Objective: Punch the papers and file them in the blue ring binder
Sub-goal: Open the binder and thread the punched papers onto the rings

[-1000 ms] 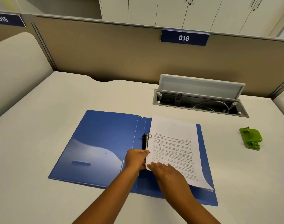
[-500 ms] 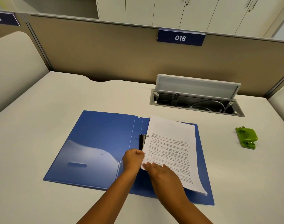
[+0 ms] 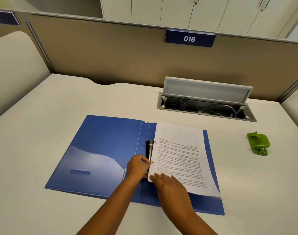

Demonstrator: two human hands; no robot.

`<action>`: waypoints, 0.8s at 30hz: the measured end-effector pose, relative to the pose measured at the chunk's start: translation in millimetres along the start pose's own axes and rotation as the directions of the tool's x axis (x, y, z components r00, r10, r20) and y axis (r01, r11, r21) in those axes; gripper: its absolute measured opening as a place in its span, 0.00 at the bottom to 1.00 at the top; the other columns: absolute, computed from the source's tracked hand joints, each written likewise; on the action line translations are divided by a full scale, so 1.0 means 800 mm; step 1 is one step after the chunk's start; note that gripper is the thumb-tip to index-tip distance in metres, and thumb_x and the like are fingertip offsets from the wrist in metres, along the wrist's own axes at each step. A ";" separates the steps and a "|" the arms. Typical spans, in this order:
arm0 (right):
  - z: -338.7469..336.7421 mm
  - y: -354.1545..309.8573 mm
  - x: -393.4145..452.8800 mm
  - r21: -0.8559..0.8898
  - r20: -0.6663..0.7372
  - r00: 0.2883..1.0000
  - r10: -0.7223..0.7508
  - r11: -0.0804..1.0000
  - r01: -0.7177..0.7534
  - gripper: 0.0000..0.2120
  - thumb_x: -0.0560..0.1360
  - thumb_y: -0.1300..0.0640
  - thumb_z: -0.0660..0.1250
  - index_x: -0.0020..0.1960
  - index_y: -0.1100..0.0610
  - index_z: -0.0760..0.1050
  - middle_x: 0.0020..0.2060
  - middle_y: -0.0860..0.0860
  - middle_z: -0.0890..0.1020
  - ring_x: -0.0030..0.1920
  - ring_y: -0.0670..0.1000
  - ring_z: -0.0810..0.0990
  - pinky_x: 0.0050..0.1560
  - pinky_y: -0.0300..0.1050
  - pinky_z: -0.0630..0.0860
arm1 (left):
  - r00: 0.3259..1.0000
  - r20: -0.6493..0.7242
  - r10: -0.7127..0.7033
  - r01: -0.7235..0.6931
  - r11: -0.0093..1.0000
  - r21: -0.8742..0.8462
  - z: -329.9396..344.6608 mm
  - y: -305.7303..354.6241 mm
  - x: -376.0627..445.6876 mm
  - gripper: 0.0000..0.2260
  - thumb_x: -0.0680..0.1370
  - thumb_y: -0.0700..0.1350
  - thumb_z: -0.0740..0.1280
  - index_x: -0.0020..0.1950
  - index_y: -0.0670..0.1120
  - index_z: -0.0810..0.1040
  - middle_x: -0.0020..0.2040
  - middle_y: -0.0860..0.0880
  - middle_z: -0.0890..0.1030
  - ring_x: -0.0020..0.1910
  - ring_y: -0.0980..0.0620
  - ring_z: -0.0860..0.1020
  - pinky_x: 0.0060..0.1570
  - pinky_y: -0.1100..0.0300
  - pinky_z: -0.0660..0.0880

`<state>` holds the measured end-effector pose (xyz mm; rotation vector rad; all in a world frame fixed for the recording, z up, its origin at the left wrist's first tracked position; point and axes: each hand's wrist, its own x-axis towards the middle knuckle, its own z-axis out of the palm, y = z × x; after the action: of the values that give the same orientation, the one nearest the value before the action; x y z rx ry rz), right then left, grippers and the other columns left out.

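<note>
Green punch [image 3: 258, 143] aside — papers [image 3: 178, 156] unobstructed

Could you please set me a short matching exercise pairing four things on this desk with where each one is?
Things:
1. green hole punch
2. papers
3. left hand
4. cable box lid

Places:
A. at the ring mechanism
B. propped open at the desk's far edge
C. alone on the desk, right of the blue ring binder
D. on the binder's right half

Pairs: 1-C, 2-D, 3-A, 4-B
</note>
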<state>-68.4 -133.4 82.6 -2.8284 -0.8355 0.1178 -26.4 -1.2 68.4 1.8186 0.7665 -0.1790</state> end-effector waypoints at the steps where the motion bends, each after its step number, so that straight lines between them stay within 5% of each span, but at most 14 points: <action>1: -0.004 0.001 -0.001 0.026 0.024 1.000 -0.012 1.000 0.011 0.28 0.56 0.52 0.81 0.55 0.48 0.80 0.50 0.47 0.84 0.50 0.47 0.83 0.52 0.46 0.79 | 1.000 0.008 -0.008 0.008 1.000 -0.013 0.000 -0.001 0.000 0.03 0.74 0.41 0.67 0.43 0.43 0.74 0.51 0.39 0.81 0.44 0.42 0.81 0.38 0.55 0.79; 3: -0.006 0.007 -0.002 0.047 0.079 0.995 -0.063 0.997 0.060 0.24 0.76 0.58 0.64 0.71 0.51 0.64 0.70 0.51 0.69 0.70 0.53 0.68 0.71 0.52 0.60 | 0.999 0.022 -0.022 0.023 0.999 -0.041 0.001 -0.005 -0.001 0.03 0.74 0.41 0.67 0.45 0.42 0.75 0.51 0.39 0.82 0.43 0.42 0.82 0.38 0.53 0.80; 5: -0.005 0.012 -0.002 0.053 0.115 0.989 -0.088 0.995 0.083 0.24 0.80 0.59 0.55 0.74 0.50 0.55 0.75 0.50 0.59 0.75 0.52 0.57 0.74 0.49 0.50 | 0.999 0.038 -0.038 0.041 0.996 -0.081 0.001 -0.006 0.000 0.04 0.74 0.41 0.66 0.46 0.41 0.75 0.51 0.38 0.82 0.43 0.41 0.82 0.38 0.53 0.80; 7: 0.005 0.014 -0.005 0.070 0.104 0.993 -0.059 0.996 0.052 0.25 0.77 0.59 0.62 0.73 0.50 0.60 0.72 0.51 0.65 0.72 0.53 0.63 0.73 0.50 0.56 | 0.997 0.058 -0.054 0.061 0.991 -0.118 0.001 -0.005 0.000 0.05 0.75 0.42 0.65 0.47 0.41 0.74 0.51 0.38 0.81 0.43 0.41 0.82 0.38 0.53 0.80; 9: 0.008 0.012 -0.007 0.077 0.067 0.997 -0.041 0.996 0.036 0.28 0.61 0.54 0.78 0.60 0.48 0.77 0.57 0.48 0.82 0.56 0.50 0.81 0.57 0.48 0.76 | 0.996 0.065 -0.059 0.067 0.989 -0.130 0.000 -0.005 -0.001 0.06 0.75 0.43 0.65 0.47 0.41 0.74 0.51 0.38 0.82 0.43 0.41 0.82 0.39 0.52 0.80; 11: 0.021 0.013 -0.007 0.074 0.039 0.999 -0.024 0.997 0.021 0.25 0.51 0.49 0.80 0.48 0.45 0.82 0.42 0.43 0.85 0.41 0.44 0.85 0.42 0.39 0.79 | 0.998 0.048 -0.038 0.043 0.994 -0.101 0.000 -0.006 0.001 0.06 0.75 0.44 0.65 0.47 0.41 0.75 0.50 0.38 0.82 0.42 0.42 0.82 0.40 0.52 0.80; 12: 0.019 0.011 -0.008 0.095 0.023 0.999 -0.039 0.995 0.037 0.20 0.55 0.48 0.76 0.47 0.44 0.82 0.42 0.41 0.85 0.41 0.43 0.84 0.42 0.37 0.79 | 0.999 0.034 -0.016 0.018 0.998 -0.066 0.001 -0.007 0.001 0.05 0.75 0.43 0.65 0.47 0.42 0.75 0.50 0.39 0.82 0.42 0.42 0.82 0.40 0.52 0.80; 14: 0.015 0.009 -0.010 0.179 0.051 0.997 -0.049 0.983 0.039 0.18 0.71 0.39 0.61 0.56 0.44 0.79 0.55 0.42 0.81 0.55 0.44 0.80 0.57 0.40 0.73 | 0.999 0.003 0.048 -0.048 0.998 0.027 0.002 -0.010 0.001 0.04 0.76 0.44 0.65 0.46 0.44 0.75 0.50 0.41 0.82 0.42 0.44 0.81 0.42 0.52 0.81; 16: 0.019 0.015 -0.008 0.256 0.078 0.996 0.042 0.965 -0.061 0.39 0.67 0.29 0.38 0.69 0.45 0.67 0.69 0.41 0.68 0.70 0.44 0.66 0.70 0.40 0.56 | 0.991 -0.046 0.122 -0.116 0.985 0.125 0.004 -0.014 -0.002 0.03 0.75 0.45 0.65 0.47 0.46 0.75 0.51 0.44 0.81 0.43 0.47 0.80 0.44 0.54 0.80; 17: 0.023 0.018 -0.008 0.298 0.047 0.995 0.084 0.950 -0.094 0.43 0.63 0.29 0.35 0.70 0.45 0.65 0.70 0.42 0.67 0.70 0.46 0.65 0.71 0.41 0.56 | 0.984 -0.082 0.157 -0.141 0.975 0.174 0.003 -0.015 -0.005 0.05 0.75 0.47 0.65 0.49 0.47 0.75 0.51 0.44 0.81 0.43 0.48 0.79 0.44 0.56 0.79; 19: 0.019 0.017 0.000 0.306 -0.054 0.992 0.113 0.948 -0.091 0.38 0.70 0.30 0.37 0.65 0.46 0.72 0.62 0.44 0.77 0.61 0.48 0.76 0.64 0.46 0.69 | 0.965 -0.159 0.209 -0.168 0.956 0.239 0.002 -0.018 -0.013 0.10 0.75 0.49 0.65 0.54 0.47 0.74 0.51 0.44 0.82 0.44 0.48 0.80 0.43 0.57 0.78; 21: 0.022 0.025 0.008 0.243 -0.114 0.984 0.138 0.964 -0.107 0.23 0.77 0.38 0.51 0.56 0.48 0.78 0.51 0.46 0.84 0.49 0.48 0.83 0.51 0.46 0.78 | 0.944 -0.222 0.246 -0.192 0.952 0.240 -0.001 -0.019 -0.022 0.14 0.75 0.50 0.65 0.58 0.47 0.74 0.52 0.44 0.82 0.46 0.46 0.80 0.46 0.56 0.78; 24: 0.033 0.028 0.026 0.223 -0.160 0.971 0.180 0.964 -0.142 0.17 0.71 0.47 0.63 0.57 0.51 0.77 0.52 0.49 0.84 0.50 0.51 0.83 0.53 0.52 0.76 | 0.911 -0.269 0.313 -0.270 0.945 0.184 -0.002 -0.030 -0.030 0.14 0.75 0.47 0.65 0.59 0.43 0.76 0.57 0.42 0.79 0.51 0.45 0.79 0.47 0.60 0.73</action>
<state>-42.6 -136.3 51.7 -2.6555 -0.5198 -0.0243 -59.4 -5.0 61.0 2.1021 0.6871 0.2470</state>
